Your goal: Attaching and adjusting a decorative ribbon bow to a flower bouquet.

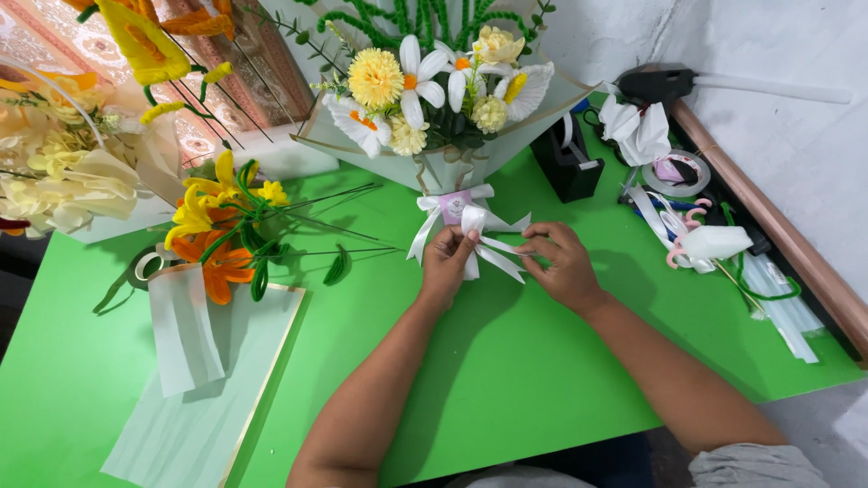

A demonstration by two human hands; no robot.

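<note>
The white ribbon bow [472, 237] sits right between the two hands, in the middle of the green table [542, 361]. It is tied at the bottom of the bouquet [434, 99], just under a small pale purple tag [455, 204]. The left hand [448, 262] touches the bow from the left side. The right hand [562, 264] holds one ribbon tail out to the right.

The bow is shiny and white. It has soft loops on top and long tails that hang down and spread out to both sides. The tail ends are cut into points.

The left hand is curled, and its fingertips pinch the middle of the bow. The right hand is curled too, and its thumb and fingers pinch the thin tail. Both arms reach up from the bottom of the view, bare to the elbow.

The bouquet is wrapped in pale paper and holds yellow and white flowers with green stems. To the left lies a bunch of orange and yellow lilies [217, 235] on a sheet of pale wrapping paper [208, 407]. To the right stands a black tape dispenser [566, 158]. Farther right are a roll of clear tape [676, 173], a black glue gun [660, 84] and some clear glue sticks [787, 307].
</note>
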